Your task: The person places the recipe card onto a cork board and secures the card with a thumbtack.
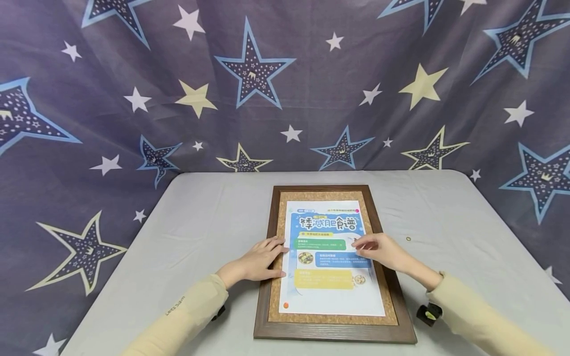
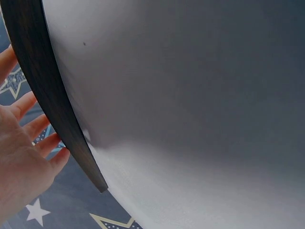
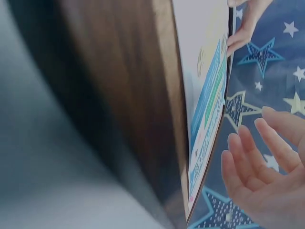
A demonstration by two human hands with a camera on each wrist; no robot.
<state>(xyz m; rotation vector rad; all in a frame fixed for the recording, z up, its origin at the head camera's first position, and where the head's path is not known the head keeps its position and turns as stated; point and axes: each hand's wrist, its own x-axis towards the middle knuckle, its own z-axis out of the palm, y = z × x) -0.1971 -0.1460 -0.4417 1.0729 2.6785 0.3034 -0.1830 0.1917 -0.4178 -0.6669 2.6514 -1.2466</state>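
A cork board [image 1: 391, 316] in a dark brown wooden frame [image 1: 334, 332] lies on the table. On the cork sits a printed poster sheet [image 1: 331, 302] with blue, green and yellow text bands. An orange pin [image 1: 286, 305] marks its lower left corner and a pink pin [image 1: 357, 210] its upper right. My left hand [image 1: 260, 259] rests across the frame's left side, fingers spread and fingertips at the sheet's left edge. Over the sheet's right side hovers my right hand [image 1: 380, 251]; the right wrist view shows its relaxed fingers [image 3: 245, 160] with nothing between them.
Grey cloth covers the table [image 1: 213, 212]. A tiny ring-shaped thing [image 1: 408, 239] lies on it, right of the board. Behind the table hangs a dark star-patterned curtain [image 1: 311, 113]. A black strapped device [image 1: 429, 314] is under the right sleeve.
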